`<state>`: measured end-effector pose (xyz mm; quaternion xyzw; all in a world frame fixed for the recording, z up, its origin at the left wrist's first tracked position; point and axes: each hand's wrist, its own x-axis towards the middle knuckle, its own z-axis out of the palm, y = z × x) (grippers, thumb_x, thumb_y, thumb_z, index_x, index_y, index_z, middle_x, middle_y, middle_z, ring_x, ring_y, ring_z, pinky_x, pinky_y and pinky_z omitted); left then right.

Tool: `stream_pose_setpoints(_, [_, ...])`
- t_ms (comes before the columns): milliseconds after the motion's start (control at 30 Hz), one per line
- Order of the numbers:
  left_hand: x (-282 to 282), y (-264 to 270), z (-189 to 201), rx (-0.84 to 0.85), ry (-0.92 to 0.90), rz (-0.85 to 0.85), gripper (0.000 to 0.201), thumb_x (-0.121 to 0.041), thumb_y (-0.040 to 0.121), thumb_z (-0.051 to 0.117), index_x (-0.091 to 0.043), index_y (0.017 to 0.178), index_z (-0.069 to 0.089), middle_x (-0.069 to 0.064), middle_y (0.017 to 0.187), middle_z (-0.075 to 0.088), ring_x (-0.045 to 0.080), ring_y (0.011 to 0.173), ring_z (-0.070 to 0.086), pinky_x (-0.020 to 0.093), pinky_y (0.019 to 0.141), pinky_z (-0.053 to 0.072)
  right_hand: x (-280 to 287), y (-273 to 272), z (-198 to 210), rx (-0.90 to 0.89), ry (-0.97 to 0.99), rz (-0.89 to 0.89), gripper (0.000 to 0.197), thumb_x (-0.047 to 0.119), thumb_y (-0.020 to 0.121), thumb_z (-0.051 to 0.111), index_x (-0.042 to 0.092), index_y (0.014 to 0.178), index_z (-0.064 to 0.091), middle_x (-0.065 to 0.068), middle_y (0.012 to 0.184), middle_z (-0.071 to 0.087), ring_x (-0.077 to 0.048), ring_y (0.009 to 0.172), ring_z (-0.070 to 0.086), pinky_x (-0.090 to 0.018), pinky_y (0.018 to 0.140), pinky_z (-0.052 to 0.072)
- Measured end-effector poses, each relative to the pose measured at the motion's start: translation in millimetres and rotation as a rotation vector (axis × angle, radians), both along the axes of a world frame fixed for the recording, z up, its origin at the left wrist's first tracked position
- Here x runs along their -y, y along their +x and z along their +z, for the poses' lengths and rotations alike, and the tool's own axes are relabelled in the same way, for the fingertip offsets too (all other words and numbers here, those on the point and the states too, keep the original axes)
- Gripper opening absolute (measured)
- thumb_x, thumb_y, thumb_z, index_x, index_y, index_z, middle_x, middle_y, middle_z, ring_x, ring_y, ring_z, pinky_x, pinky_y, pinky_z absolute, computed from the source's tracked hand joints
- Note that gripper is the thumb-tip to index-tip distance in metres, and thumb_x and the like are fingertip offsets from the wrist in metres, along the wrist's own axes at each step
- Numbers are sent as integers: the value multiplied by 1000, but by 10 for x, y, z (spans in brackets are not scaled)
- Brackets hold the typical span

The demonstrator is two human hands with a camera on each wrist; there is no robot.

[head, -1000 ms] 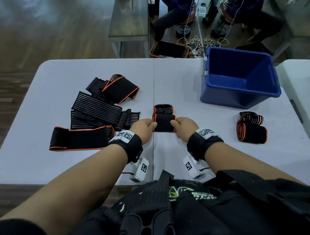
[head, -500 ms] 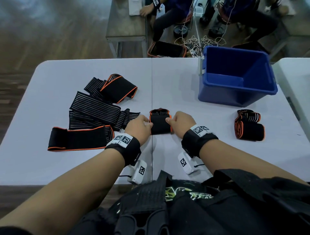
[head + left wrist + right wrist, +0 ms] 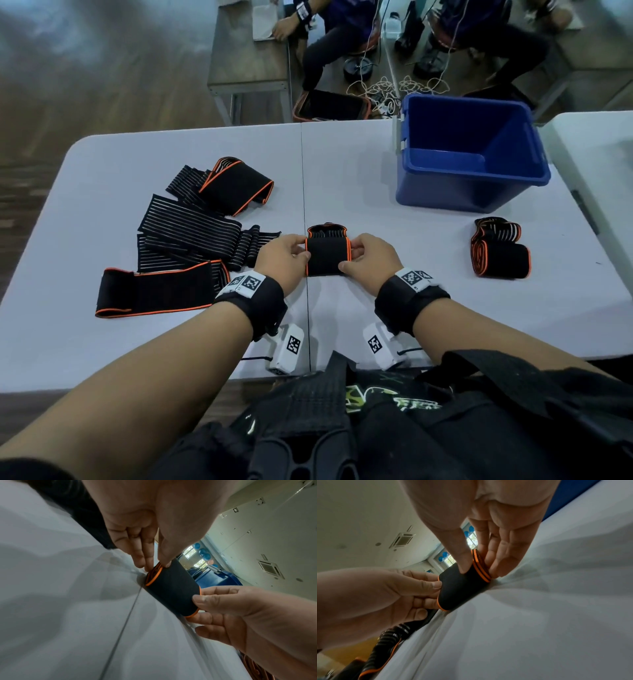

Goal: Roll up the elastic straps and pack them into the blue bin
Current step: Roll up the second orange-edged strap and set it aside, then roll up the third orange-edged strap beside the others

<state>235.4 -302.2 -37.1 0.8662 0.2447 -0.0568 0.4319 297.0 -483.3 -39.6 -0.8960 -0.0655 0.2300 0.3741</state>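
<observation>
A black, orange-edged rolled strap (image 3: 327,255) (image 3: 173,589) (image 3: 458,586) lies at the middle of the white table (image 3: 376,192). My left hand (image 3: 286,258) (image 3: 150,561) pinches its left end between thumb and fingers. My right hand (image 3: 368,260) (image 3: 477,563) pinches its right end the same way. Another rolled strap (image 3: 500,251) lies to the right, in front of the blue bin (image 3: 469,154). Several unrolled straps (image 3: 185,236) lie in a heap on the left, one flat strap (image 3: 157,291) nearest me.
The blue bin stands at the table's back right and nothing shows inside it. A second white table (image 3: 603,164) adjoins on the right. People sit beyond the far edge among cables (image 3: 387,87) and a wooden bench (image 3: 250,65).
Both hands have shifted on the roll's ends, thumbs now on top of it. The roll looks tighter, with less loose strap sticking out behind it.
</observation>
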Motion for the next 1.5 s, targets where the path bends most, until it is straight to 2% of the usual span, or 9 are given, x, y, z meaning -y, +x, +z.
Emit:
stream_pose_setpoints(200, [493,210,13,-3,-17,-49,37,-23,90,68,-21,126,58,-4,102,72,17,98,66,35,94,51,458,4,-3,45,1,-230,26,18,79,75,19,102,63,6,90,68,-16,89,66,-28,81,51])
stream_pose_setpoints(333, [967,358,24,-6,-176,-156,39,-25,87,70,-21,125,59,-4,112,73,13,100,69,36,96,53,895,-29,14,79,11,-419,27,15,80,73,16,104,61,4,93,65,-17,90,62,-26,79,47])
stream_pose_setpoints(467, [1379,466,80,10,-212,-332,42,-22,87,72,-18,127,63,1,120,71,14,111,65,40,103,50,1304,-104,42,116,48,-543,27,11,83,70,12,109,62,-3,103,67,-19,96,64,-31,88,51])
stream_pose_setpoints(700, [1671,550,96,8,-252,-423,45,-25,85,71,-21,129,62,-1,121,69,17,110,66,51,96,55,1627,-212,91,98,170,-592,41,10,87,69,14,126,58,1,112,65,-15,105,65,-31,99,49])
stream_pose_setpoints(867, [1559,474,92,-15,-313,-389,35,-30,81,71,-34,114,60,-5,109,71,19,98,69,46,93,56,1792,-161,113,123,122,-622,30,22,86,73,19,114,63,1,110,68,-16,99,66,-34,96,52])
stream_pose_setpoints(1033, [1154,248,53,4,-259,-309,25,-27,87,70,-25,112,67,-8,100,72,11,86,67,35,87,57,1506,-126,232,132,191,-499,18,16,87,71,16,104,66,4,95,66,-12,86,63,-27,88,52])
stream_pose_setpoints(1267, [296,-184,227,56,-36,-76,12,-26,91,67,-25,102,70,-7,87,68,8,79,63,23,76,48,609,-192,106,4,168,-99,22,20,86,71,14,107,66,1,99,68,-15,89,65,-27,88,51])
stream_pose_setpoints(1400, [-321,-466,284,121,159,130,7,-25,89,67,-24,95,71,-8,90,66,10,83,62,28,81,50,232,-209,27,-30,92,97,19,25,87,70,20,105,65,5,100,66,-12,92,63,-24,86,48])
stream_pose_setpoints(1500, [-702,-695,216,114,342,280,13,-35,84,72,-25,91,69,0,97,62,18,91,62,35,89,52,-31,-191,-5,-23,55,220,16,25,87,69,22,103,64,5,100,66,-13,92,62,-23,83,46])
